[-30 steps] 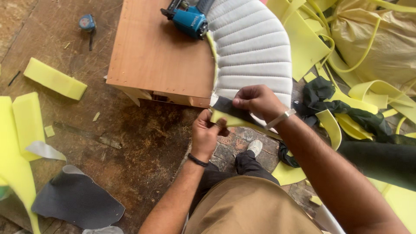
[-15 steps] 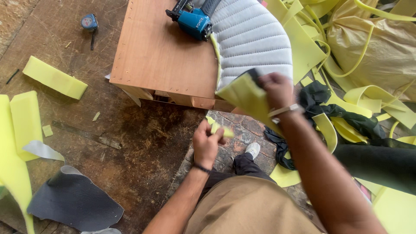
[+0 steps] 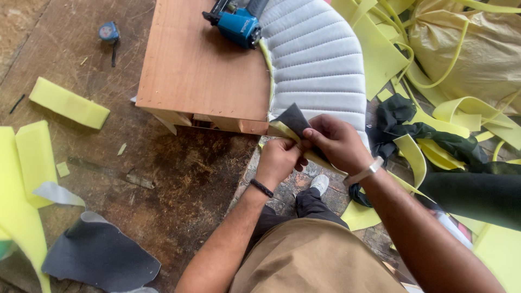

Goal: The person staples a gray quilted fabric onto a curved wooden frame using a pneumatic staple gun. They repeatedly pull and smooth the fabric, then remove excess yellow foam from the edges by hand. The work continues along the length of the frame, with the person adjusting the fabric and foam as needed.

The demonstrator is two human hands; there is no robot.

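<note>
Since half a second ago the right hand (image 3: 337,142) has dropped from shoulder height, bringing the yellow foam strip (image 3: 282,130) with its dark fabric backing (image 3: 296,118) back down to meet the left hand (image 3: 279,158) at the near end of the grey quilted panel (image 3: 317,70)

Head view: both hands pinch the same piece. The left grip is pressed together on the strip's lower edge, thumb over fingers; the right grip is closed on the dark fabric just beside it, with the knuckles of the two hands nearly touching. The strip lies between the two grips, against the corner where the quilted panel meets the wooden table (image 3: 201,65), and its free end runs off under the right wrist toward the floor

Judging from this, the foam could tear or peel unevenly from the fabric if the hands pull apart at an angle, since both hold only a thin edge. A slip could also drag the panel's end off the table corner. The blue power tool (image 3: 239,24) sits well apart at the far edge
</note>
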